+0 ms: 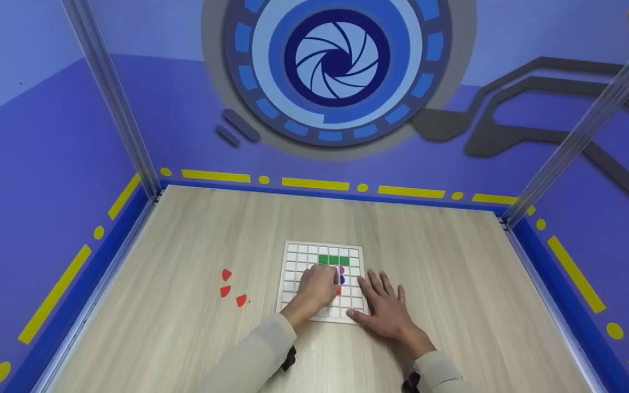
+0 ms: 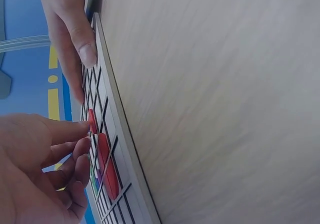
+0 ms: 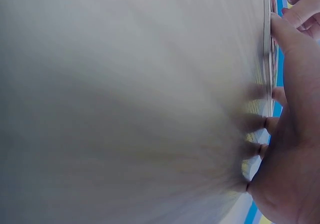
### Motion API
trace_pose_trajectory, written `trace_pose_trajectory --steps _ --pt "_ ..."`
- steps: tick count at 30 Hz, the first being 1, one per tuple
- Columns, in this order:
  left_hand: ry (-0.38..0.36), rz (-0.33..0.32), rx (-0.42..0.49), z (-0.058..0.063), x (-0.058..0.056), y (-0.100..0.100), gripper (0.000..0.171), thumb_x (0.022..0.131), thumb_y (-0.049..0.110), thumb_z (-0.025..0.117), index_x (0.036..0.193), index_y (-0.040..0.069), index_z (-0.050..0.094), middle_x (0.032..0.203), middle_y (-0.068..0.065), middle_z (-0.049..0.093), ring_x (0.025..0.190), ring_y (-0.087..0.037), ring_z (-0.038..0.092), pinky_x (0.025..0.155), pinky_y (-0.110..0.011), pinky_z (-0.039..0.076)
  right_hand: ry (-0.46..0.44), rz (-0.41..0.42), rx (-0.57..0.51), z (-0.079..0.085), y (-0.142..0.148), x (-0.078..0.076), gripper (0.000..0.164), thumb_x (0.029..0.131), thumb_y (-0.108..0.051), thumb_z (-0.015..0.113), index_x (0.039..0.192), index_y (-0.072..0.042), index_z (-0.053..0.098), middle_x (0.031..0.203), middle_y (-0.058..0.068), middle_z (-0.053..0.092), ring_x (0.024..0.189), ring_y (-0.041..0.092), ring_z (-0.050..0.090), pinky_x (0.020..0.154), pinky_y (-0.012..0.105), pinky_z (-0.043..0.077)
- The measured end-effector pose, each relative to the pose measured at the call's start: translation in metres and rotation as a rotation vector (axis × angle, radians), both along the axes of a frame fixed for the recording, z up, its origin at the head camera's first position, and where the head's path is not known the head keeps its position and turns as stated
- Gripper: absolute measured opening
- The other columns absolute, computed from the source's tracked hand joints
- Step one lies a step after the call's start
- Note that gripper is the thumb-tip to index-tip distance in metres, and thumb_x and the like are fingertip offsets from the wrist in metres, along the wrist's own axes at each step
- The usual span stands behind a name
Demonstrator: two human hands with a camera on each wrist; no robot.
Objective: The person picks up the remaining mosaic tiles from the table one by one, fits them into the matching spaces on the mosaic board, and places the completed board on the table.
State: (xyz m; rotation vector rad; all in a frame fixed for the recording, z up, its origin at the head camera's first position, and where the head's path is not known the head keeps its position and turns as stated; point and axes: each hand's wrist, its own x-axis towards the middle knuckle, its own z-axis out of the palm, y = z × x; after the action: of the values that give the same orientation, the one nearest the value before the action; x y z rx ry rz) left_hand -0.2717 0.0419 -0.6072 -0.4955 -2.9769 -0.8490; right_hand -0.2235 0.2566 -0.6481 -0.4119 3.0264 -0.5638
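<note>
A white gridded board [image 1: 352, 313] lies flat on the wooden table. My left hand [image 1: 319, 285] is over its middle, fingers curled, hiding several cells. In the left wrist view, the thumb and fingertips of the left hand [image 2: 47, 159] pinch a small red piece [image 2: 92, 120] at the grid surface. Another red piece [image 2: 108, 166] lies on the board close by. Green squares [image 1: 334, 260] form a row near the board's far side, with a pink piece [image 1: 341, 270] and a dark blue piece [image 1: 342, 280] below. My right hand [image 1: 388, 308] rests with spread fingers at the board's right edge, its thumb on the near corner.
Three loose red pieces, one of them a rounded wedge [image 1: 226, 274], lie on the table [image 1: 183, 327] left of the board. Blue printed walls [image 1: 183, 120] with metal corner posts [image 1: 112, 93] enclose the table's back and sides.
</note>
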Motion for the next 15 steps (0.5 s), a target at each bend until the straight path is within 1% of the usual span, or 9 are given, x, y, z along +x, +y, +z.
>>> trace_pose_trajectory --steps 2,4,5,7,9,11,12,15 --pt "-0.003 0.003 0.03 -0.0003 0.0006 0.001 0.019 0.092 0.012 0.079 0.077 0.017 0.069 0.07 0.006 0.061 0.065 -0.013 0.056 0.064 -0.033 0.049 0.001 0.001 0.002 0.0001 -0.0003 -0.0001 0.095 0.093 -0.076 0.058 0.166 -0.018 0.037 0.174 0.014 0.022 0.161 0.043 0.011 0.118 0.077 0.005" --pt "0.002 0.002 0.041 -0.0007 0.0009 0.002 0.02 0.091 0.014 0.081 0.077 0.017 0.068 0.071 0.007 0.06 0.066 -0.013 0.056 0.064 -0.033 0.048 0.005 0.003 0.002 0.0005 -0.0005 -0.0002 0.095 0.094 -0.075 0.058 0.166 -0.018 0.037 0.174 0.014 0.022 0.161 0.043 0.01 0.118 0.077 0.005" --pt "0.006 -0.001 0.038 -0.0007 0.0011 0.0024 0.021 0.091 0.015 0.082 0.077 0.017 0.067 0.071 0.007 0.06 0.066 -0.014 0.057 0.063 -0.033 0.048 0.008 0.005 0.003 0.0006 -0.0006 -0.0002 0.095 0.094 -0.075 0.058 0.166 -0.018 0.037 0.174 0.014 0.022 0.161 0.043 0.01 0.118 0.077 0.005" --pt "0.034 -0.011 0.001 -0.0013 0.0014 0.003 0.02 0.089 0.016 0.084 0.077 0.017 0.068 0.072 0.007 0.062 0.069 -0.016 0.06 0.066 -0.035 0.05 0.011 0.007 -0.001 0.0011 -0.001 0.0 0.094 0.094 -0.075 0.059 0.166 -0.017 0.037 0.174 0.015 0.022 0.161 0.044 0.011 0.118 0.077 0.005" --pt "0.057 -0.02 -0.042 -0.0022 0.0017 0.0032 0.018 0.088 0.018 0.085 0.079 0.017 0.07 0.075 0.006 0.064 0.074 -0.017 0.064 0.07 -0.037 0.053 0.011 0.008 -0.001 0.0013 -0.0013 0.0002 0.094 0.094 -0.074 0.059 0.166 -0.017 0.036 0.174 0.015 0.022 0.16 0.044 0.011 0.118 0.078 0.005" --pt "0.073 -0.025 -0.066 -0.0029 0.002 0.0028 0.016 0.088 0.018 0.086 0.081 0.016 0.072 0.077 0.005 0.066 0.077 -0.019 0.067 0.073 -0.038 0.054 0.013 0.008 -0.002 0.0012 -0.0016 0.0004 0.094 0.094 -0.074 0.059 0.166 -0.017 0.037 0.174 0.015 0.023 0.16 0.045 0.012 0.117 0.078 0.006" --pt "0.077 -0.025 -0.07 -0.0033 0.002 0.0026 0.015 0.088 0.018 0.086 0.082 0.016 0.073 0.079 0.004 0.067 0.079 -0.02 0.067 0.075 -0.039 0.055 0.014 0.006 -0.003 0.0012 -0.0016 0.0005 0.094 0.094 -0.074 0.059 0.165 -0.017 0.037 0.174 0.015 0.023 0.16 0.045 0.012 0.117 0.078 0.006" --pt "0.067 -0.021 -0.045 -0.0051 0.0018 0.0022 0.014 0.089 0.018 0.086 0.083 0.016 0.073 0.079 0.004 0.068 0.078 -0.02 0.068 0.075 -0.039 0.054 0.021 0.002 0.005 0.0007 -0.0013 0.0006 0.094 0.093 -0.074 0.059 0.165 -0.017 0.038 0.173 0.015 0.024 0.16 0.045 0.014 0.117 0.078 0.007"
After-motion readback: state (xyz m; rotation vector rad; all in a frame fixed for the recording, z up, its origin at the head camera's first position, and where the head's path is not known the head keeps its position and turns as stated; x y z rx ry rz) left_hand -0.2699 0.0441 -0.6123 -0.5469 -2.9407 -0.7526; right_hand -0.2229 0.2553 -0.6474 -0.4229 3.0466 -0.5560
